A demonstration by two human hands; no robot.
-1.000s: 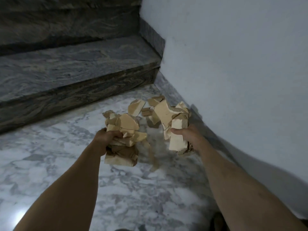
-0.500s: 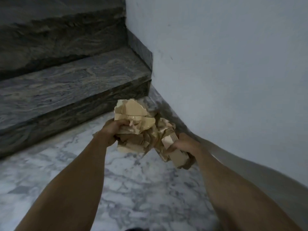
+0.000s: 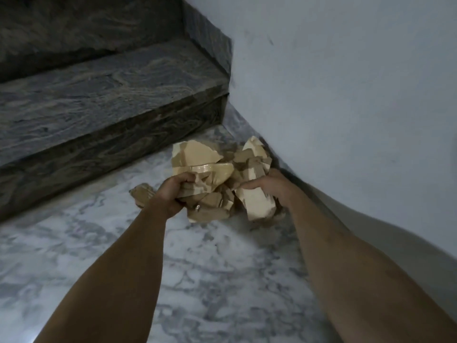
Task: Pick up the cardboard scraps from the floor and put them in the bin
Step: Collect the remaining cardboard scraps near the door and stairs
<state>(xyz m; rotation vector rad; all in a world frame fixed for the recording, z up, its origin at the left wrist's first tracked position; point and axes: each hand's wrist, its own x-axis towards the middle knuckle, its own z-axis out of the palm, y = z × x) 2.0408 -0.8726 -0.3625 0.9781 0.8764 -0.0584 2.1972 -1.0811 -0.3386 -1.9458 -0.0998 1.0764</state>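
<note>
A bunch of tan cardboard scraps is pressed together between both hands above the marble floor. My left hand grips the left side of the bunch, fingers curled into it. My right hand grips the right side, thumb across a pale flat piece. One brown scrap pokes out just left of my left wrist; I cannot tell whether it is held or lies on the floor. No bin is in view.
White-grey marble floor spreads below my arms. Dark stone steps rise at the left and back. A pale wall runs close along the right, with a dark skirting strip at its foot.
Two separate handfuls have been brought together into one bunch. The loose scraps seen on the floor between my hands a second ago are gone from there.
</note>
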